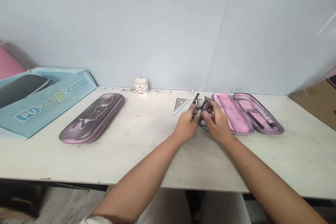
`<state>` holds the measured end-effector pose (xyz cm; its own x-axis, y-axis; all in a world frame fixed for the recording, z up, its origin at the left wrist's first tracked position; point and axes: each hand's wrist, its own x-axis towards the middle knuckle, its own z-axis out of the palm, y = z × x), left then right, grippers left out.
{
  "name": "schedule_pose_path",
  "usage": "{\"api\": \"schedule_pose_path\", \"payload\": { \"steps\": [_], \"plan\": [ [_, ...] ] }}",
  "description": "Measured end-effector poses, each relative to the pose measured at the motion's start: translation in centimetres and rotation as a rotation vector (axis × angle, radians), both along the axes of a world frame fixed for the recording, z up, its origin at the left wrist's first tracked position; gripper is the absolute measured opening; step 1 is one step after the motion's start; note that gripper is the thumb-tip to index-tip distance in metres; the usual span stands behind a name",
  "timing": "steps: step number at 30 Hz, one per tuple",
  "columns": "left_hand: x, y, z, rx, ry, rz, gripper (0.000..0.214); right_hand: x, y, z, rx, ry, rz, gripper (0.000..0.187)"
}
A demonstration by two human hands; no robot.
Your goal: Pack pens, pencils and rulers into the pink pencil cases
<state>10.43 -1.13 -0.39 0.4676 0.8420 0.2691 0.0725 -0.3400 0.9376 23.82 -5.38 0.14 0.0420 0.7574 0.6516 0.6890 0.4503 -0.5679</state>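
Note:
My left hand (188, 121) is closed, and a thin black pen-like stick (196, 98) juts up from its fingers. Close beside it, my right hand (215, 118) is closed around a second dark pen-like stick (203, 104), which lies between the two hands. The fingers overlap, so the lower ends of both sticks are hidden. Beneath and behind the hands lie rulers, partly covered, with a clear set square (180, 105) at their left. Just right of my right hand an open pencil case (228, 106) shows its pink lining. It holds a black pen (255, 119) and a pinkish marker (264, 113).
A closed dark pencil case (91, 119) with pink trim lies on the left of the table (147, 154). Behind it stands a blue box (47, 101). A paper cup (141, 86) and a small eraser (191, 91) are near the wall. A cardboard box (317, 101) stands at far right.

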Motion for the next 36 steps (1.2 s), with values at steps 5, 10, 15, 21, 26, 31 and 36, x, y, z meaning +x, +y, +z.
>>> {"api": "schedule_pose_path", "payload": {
  "steps": [5,10,15,21,26,31,36],
  "plan": [
    [-0.6,-0.5,0.7,0.271,0.228,0.097,0.027,-0.8,0.2,-0.7,0.051,-0.083,0.026,0.053],
    [-0.8,-0.3,0.6,0.316,0.214,0.104,0.027,-1.2,0.3,-0.1,0.006,-0.128,0.026,0.056],
    [-1.5,2.4,0.3,0.097,-0.069,0.308,0.016,0.3,1.9,2.2,-0.048,-0.203,-0.048,0.047],
    [-2.1,4.1,0.2,-0.057,-0.277,0.439,0.011,-0.5,4.3,2.4,-0.358,-0.691,-0.136,0.027],
    [-2.1,3.7,-0.4,0.079,-0.096,0.409,0.015,-1.7,4.7,1.4,-0.452,-0.852,-0.155,0.023],
    [-1.9,3.5,-0.6,0.119,-0.026,0.397,0.019,0.2,4.0,1.8,-0.463,-0.718,-0.229,0.023],
    [-1.6,2.9,-0.2,0.144,0.065,0.357,0.019,0.8,3.5,1.2,-0.451,-0.754,-0.137,0.028]
  ]
}}
